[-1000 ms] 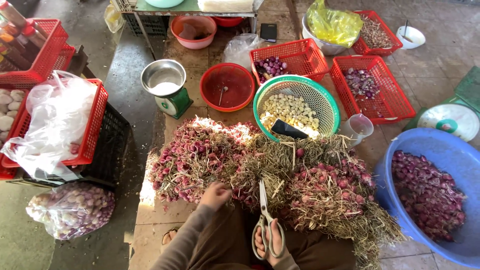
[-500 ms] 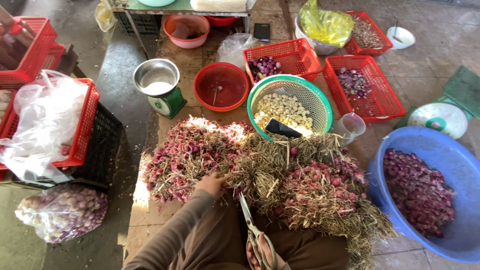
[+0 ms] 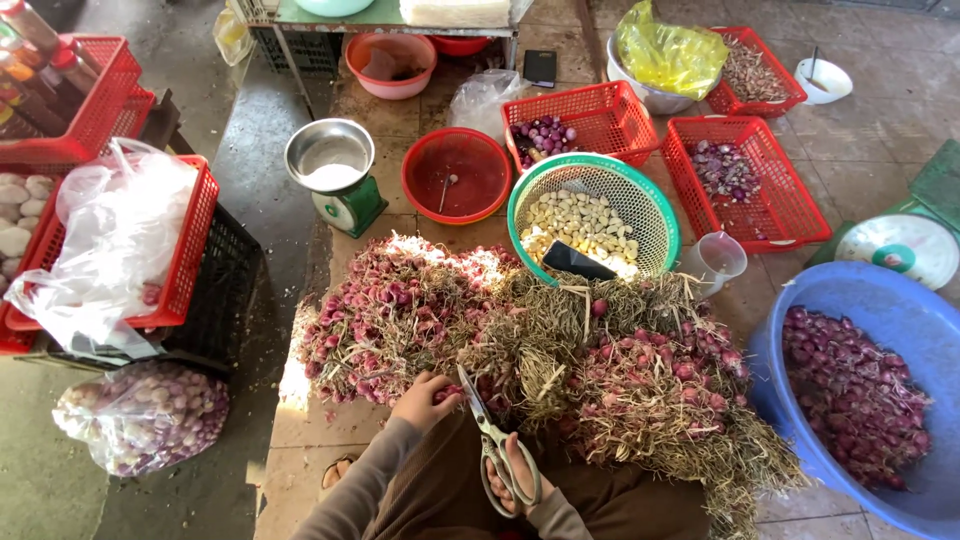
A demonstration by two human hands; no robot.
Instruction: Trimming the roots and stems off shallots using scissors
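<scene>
While left hand (image 3: 425, 400) is closed on shallot bunch (image 3: 455, 392) at near edge of shallot pile (image 3: 420, 310), scissors (image 3: 495, 450) are gripped in right hand (image 3: 515, 478), fingers through loops, blades parted, tips pointed at held stems. Left fingers lie just beside blades: nick judged likely if cut is made blind among dry stalks (image 3: 560, 340). Trimmed bulbs seen in blue basin (image 3: 800, 290), right side; bulbs could be scattered onto floor if tossed short.
</scene>
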